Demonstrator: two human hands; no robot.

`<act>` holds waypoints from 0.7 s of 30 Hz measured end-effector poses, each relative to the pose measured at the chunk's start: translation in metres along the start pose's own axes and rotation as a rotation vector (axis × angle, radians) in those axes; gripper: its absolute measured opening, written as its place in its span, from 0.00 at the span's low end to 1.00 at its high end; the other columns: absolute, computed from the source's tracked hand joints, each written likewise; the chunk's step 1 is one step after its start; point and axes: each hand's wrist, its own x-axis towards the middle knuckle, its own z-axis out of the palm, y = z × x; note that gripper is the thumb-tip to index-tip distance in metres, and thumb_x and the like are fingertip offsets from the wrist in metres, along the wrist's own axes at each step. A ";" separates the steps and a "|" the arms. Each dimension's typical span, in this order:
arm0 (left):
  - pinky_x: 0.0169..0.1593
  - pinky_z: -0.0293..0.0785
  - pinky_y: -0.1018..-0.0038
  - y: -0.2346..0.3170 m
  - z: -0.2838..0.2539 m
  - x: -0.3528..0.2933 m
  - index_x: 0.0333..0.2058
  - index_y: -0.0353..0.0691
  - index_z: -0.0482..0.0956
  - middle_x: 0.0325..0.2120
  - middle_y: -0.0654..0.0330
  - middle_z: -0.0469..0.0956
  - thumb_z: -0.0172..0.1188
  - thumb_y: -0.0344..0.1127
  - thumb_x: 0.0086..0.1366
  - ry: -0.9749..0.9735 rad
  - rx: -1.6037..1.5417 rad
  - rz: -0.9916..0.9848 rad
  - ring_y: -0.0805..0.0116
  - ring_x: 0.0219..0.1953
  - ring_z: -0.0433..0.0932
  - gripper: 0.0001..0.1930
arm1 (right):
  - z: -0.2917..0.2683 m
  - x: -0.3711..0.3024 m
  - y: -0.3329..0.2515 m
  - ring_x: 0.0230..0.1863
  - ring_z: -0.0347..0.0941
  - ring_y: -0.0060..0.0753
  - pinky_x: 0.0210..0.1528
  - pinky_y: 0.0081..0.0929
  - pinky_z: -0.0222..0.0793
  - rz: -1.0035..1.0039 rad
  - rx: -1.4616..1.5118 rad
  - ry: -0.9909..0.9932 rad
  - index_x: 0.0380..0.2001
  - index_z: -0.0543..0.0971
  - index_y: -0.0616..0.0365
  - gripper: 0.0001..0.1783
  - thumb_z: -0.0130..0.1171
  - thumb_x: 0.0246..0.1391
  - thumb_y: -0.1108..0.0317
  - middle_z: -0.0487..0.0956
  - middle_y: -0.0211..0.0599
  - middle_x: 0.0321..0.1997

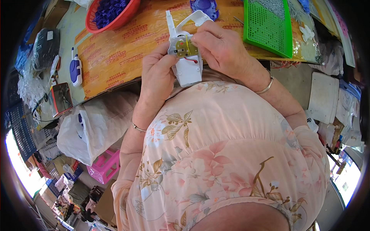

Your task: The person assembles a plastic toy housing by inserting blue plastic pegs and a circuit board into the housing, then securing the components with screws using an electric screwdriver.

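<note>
In front of my body, at the table's near edge, is a white plastic toy housing [189, 73] with a trigger-like loop and a narrow upright part. An olive-yellow circuit board [181, 49] sits in its open side, with a red wire [190, 60] below it. My left hand [158, 69] is closed around the housing's left edge, thumb beside the board. My right hand [220, 44] is pinched at the board's upper right edge, close to a thin yellow strand. What lies between its fingertips is hidden.
A red basket [90, 19] of purple parts stands at the far left, a green perforated tray [266, 32] of small metal pieces at the far right. A purple shell part [204, 8] lies beyond my hands. On the left are a purple-and-white tool [76, 69] and a phone-like device [61, 98].
</note>
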 end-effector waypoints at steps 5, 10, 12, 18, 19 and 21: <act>0.50 0.72 0.71 -0.003 -0.010 0.003 0.51 0.23 0.67 0.43 0.50 0.76 0.42 0.21 0.56 -0.055 -0.014 -0.049 0.66 0.43 0.77 0.22 | -0.001 -0.001 0.000 0.26 0.71 0.40 0.25 0.31 0.68 0.025 0.028 -0.022 0.31 0.73 0.60 0.09 0.59 0.44 0.79 0.71 0.37 0.29; 0.48 0.72 0.73 -0.003 -0.005 0.002 0.50 0.23 0.68 0.42 0.52 0.77 0.44 0.22 0.57 -0.030 -0.113 -0.070 0.67 0.41 0.78 0.21 | 0.001 -0.003 -0.002 0.26 0.71 0.40 0.25 0.31 0.68 0.076 0.020 -0.033 0.30 0.73 0.59 0.08 0.59 0.44 0.79 0.71 0.37 0.29; 0.40 0.75 0.78 -0.001 -0.001 0.001 0.47 0.26 0.72 0.37 0.55 0.79 0.49 0.23 0.58 0.007 0.040 -0.044 0.73 0.34 0.78 0.17 | 0.002 -0.003 -0.004 0.26 0.71 0.40 0.25 0.30 0.67 0.117 0.022 -0.045 0.30 0.73 0.59 0.08 0.59 0.44 0.79 0.70 0.37 0.28; 0.40 0.74 0.78 -0.001 -0.002 0.000 0.47 0.27 0.72 0.37 0.56 0.79 0.49 0.23 0.59 -0.012 0.128 -0.006 0.74 0.34 0.78 0.16 | 0.005 -0.003 0.000 0.27 0.72 0.38 0.27 0.30 0.67 0.186 0.310 0.044 0.29 0.76 0.58 0.05 0.60 0.46 0.74 0.73 0.36 0.29; 0.40 0.74 0.78 -0.001 -0.003 0.000 0.47 0.27 0.72 0.37 0.56 0.79 0.49 0.23 0.59 -0.013 0.127 0.001 0.74 0.34 0.78 0.16 | 0.004 -0.003 0.000 0.27 0.72 0.38 0.27 0.30 0.67 0.180 0.308 0.044 0.29 0.76 0.58 0.05 0.60 0.46 0.74 0.73 0.36 0.29; 0.42 0.74 0.78 -0.003 -0.004 0.000 0.48 0.27 0.72 0.38 0.56 0.78 0.49 0.23 0.58 -0.034 0.021 -0.003 0.74 0.37 0.78 0.17 | 0.001 -0.005 -0.001 0.27 0.71 0.36 0.28 0.27 0.67 0.254 0.369 0.022 0.31 0.77 0.59 0.07 0.61 0.46 0.75 0.74 0.36 0.29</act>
